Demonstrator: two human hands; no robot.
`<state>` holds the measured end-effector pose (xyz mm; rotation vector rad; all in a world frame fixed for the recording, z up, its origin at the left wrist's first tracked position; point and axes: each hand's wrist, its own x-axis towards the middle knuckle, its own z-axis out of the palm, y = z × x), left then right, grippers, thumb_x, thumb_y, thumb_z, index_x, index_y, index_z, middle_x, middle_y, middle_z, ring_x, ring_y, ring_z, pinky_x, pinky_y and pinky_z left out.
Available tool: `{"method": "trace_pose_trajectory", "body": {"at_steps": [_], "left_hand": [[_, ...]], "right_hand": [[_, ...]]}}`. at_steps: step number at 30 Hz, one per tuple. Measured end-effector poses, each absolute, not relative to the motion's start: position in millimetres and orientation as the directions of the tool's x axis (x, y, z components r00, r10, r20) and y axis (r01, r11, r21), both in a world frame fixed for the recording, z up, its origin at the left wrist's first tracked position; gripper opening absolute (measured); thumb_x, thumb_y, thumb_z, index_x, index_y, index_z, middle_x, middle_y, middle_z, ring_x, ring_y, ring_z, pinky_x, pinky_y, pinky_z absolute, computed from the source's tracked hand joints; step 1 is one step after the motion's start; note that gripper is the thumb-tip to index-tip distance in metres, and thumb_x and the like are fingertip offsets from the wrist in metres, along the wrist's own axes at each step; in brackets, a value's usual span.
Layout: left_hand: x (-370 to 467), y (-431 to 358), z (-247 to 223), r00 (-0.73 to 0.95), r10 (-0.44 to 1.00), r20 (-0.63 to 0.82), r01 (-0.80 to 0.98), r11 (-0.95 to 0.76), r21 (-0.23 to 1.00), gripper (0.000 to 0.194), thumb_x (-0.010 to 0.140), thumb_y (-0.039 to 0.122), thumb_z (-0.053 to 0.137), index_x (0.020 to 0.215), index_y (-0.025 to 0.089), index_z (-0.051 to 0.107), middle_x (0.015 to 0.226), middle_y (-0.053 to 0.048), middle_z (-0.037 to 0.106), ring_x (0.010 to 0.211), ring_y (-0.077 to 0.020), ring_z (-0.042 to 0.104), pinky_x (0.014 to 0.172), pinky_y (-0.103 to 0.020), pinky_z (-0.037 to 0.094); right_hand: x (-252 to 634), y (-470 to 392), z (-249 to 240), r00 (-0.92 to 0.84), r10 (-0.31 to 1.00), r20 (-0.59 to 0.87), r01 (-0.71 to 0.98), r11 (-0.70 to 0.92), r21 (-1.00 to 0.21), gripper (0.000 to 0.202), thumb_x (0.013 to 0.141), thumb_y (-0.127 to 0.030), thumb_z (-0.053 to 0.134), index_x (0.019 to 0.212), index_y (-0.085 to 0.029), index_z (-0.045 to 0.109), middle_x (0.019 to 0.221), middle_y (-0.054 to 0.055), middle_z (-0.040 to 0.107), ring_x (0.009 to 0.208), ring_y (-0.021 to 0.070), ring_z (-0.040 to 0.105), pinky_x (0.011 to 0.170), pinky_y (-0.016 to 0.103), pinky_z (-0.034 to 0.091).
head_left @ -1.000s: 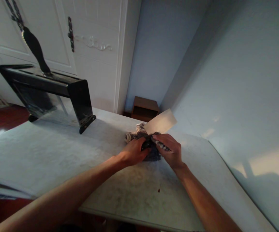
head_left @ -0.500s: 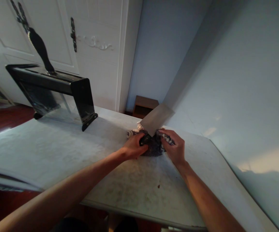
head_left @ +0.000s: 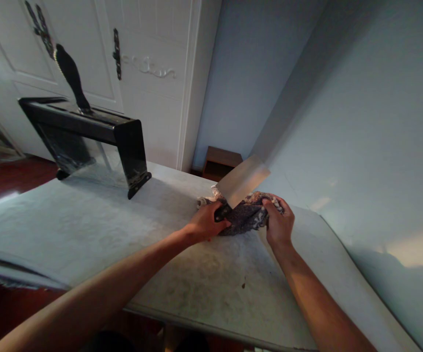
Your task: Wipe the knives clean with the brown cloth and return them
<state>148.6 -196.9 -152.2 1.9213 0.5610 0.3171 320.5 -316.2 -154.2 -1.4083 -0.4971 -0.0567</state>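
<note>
My left hand [head_left: 208, 220] is closed around the black handle of a cleaver-like knife [head_left: 243, 181]. Its broad metal blade points up and to the right, away from me. A dark grey patterned cloth [head_left: 244, 215] is bunched beneath the handle and the lower part of the blade. My right hand [head_left: 280, 221] pinches the right end of this cloth, to the right of the blade. Some of the cloth also shows to the left, behind my left hand, where a pale edge sticks up.
A black knife block [head_left: 130, 151] with clear panels stands on the left of the pale table [head_left: 182, 274], a black handle [head_left: 72, 80] rising from it. A white wardrobe [head_left: 152, 107] is behind. The wall [head_left: 372, 146] borders the right; a brown box-like cabinet [head_left: 220, 159] stands beyond the table.
My right hand has moved right, away from the blade, drawing the cloth out wider. My left hand keeps its hold on the knife handle. The whole view has shifted slightly.
</note>
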Motion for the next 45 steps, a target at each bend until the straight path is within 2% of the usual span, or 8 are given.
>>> {"method": "trace_pose_trajectory", "body": {"at_steps": [4, 8, 12, 19, 22, 25, 32, 45], "left_hand": [[149, -193, -154, 0.842, 0.538, 0.026, 0.242, -0.421, 0.874, 0.043, 0.075, 0.034, 0.065, 0.112, 0.012, 0.06, 0.095, -0.008, 0.064, 0.054, -0.0135, 0.056, 0.039, -0.023, 0.042], [149, -191, -155, 0.836, 0.529, 0.148, 0.212, -0.56, 0.801, 0.039, 0.073, 0.027, 0.066, 0.11, 0.014, 0.064, 0.095, -0.009, 0.068, 0.082, -0.0227, 0.064, 0.069, -0.029, 0.051], [148, -193, -156, 0.851, 0.497, 0.173, 0.218, -0.632, 0.744, 0.034, 0.075, 0.028, 0.065, 0.106, 0.015, 0.066, 0.099, -0.011, 0.069, 0.094, -0.0264, 0.064, 0.083, -0.033, 0.048], [143, -202, -154, 0.907, 0.4, 0.13, 0.207, -0.695, 0.689, 0.025, 0.078, 0.028, 0.058, 0.099, 0.015, 0.065, 0.091, -0.011, 0.069, 0.086, -0.0254, 0.065, 0.068, -0.028, 0.046], [142, -207, -155, 0.918, 0.379, 0.119, 0.205, -0.708, 0.676, 0.024, 0.08, 0.03, 0.055, 0.096, 0.015, 0.065, 0.088, -0.011, 0.069, 0.081, -0.0243, 0.065, 0.063, -0.028, 0.044], [142, -210, -157, 0.925, 0.364, 0.111, 0.215, -0.742, 0.635, 0.024, 0.08, 0.031, 0.054, 0.094, 0.015, 0.065, 0.086, -0.011, 0.069, 0.079, -0.0239, 0.065, 0.063, -0.028, 0.045], [144, -210, -161, 0.922, 0.361, 0.141, 0.202, -0.757, 0.621, 0.025, 0.079, 0.027, 0.052, 0.097, 0.015, 0.066, 0.09, -0.012, 0.071, 0.086, -0.0265, 0.066, 0.069, -0.03, 0.049], [149, -207, -163, 0.864, 0.476, 0.163, 0.203, -0.625, 0.754, 0.021, 0.074, 0.024, 0.056, 0.086, 0.013, 0.069, 0.081, -0.007, 0.071, 0.072, -0.0184, 0.063, 0.064, -0.026, 0.044]], "right_hand": [[326, -314, -155, 0.958, 0.249, 0.142, 0.034, 0.395, -0.918, 0.027, 0.058, -0.024, 0.078, 0.081, -0.017, 0.066, 0.072, -0.002, 0.066, 0.062, 0.0121, 0.06, 0.06, 0.025, 0.052], [337, -315, -153, 0.985, 0.168, 0.034, -0.045, 0.448, -0.893, 0.024, 0.058, -0.019, 0.074, 0.078, -0.016, 0.061, 0.073, -0.002, 0.066, 0.064, 0.013, 0.063, 0.06, 0.026, 0.054], [345, -319, -146, 0.988, 0.07, 0.139, 0.09, 0.472, -0.877, 0.025, 0.062, -0.021, 0.073, 0.082, -0.015, 0.06, 0.078, -0.002, 0.066, 0.068, 0.0128, 0.063, 0.064, 0.026, 0.054], [319, -324, -131, 0.842, -0.049, 0.537, 0.523, 0.312, -0.793, 0.026, 0.071, -0.031, 0.076, 0.089, -0.017, 0.065, 0.082, -0.001, 0.066, 0.074, 0.0132, 0.062, 0.072, 0.028, 0.052], [304, -326, -133, 0.661, 0.096, 0.744, 0.735, 0.118, -0.668, 0.021, 0.081, -0.032, 0.07, 0.096, -0.017, 0.067, 0.096, 0.005, 0.07, 0.091, 0.0181, 0.065, 0.088, 0.035, 0.051], [296, -326, -139, 0.429, 0.341, 0.836, 0.857, 0.138, -0.496, 0.019, 0.086, -0.025, 0.064, 0.104, -0.02, 0.067, 0.109, 0.007, 0.069, 0.104, 0.0215, 0.064, 0.097, 0.042, 0.049], [291, -323, -143, -0.04, 0.702, 0.711, 0.947, 0.253, -0.197, 0.022, 0.086, -0.013, 0.06, 0.106, -0.022, 0.064, 0.121, 0.007, 0.066, 0.118, 0.0228, 0.059, 0.11, 0.047, 0.04], [293, -327, -137, -0.158, 0.769, 0.62, 0.95, 0.29, -0.119, 0.027, 0.084, -0.01, 0.06, 0.109, -0.021, 0.063, 0.113, 0.004, 0.07, 0.109, 0.0196, 0.064, 0.105, 0.04, 0.044]]}}
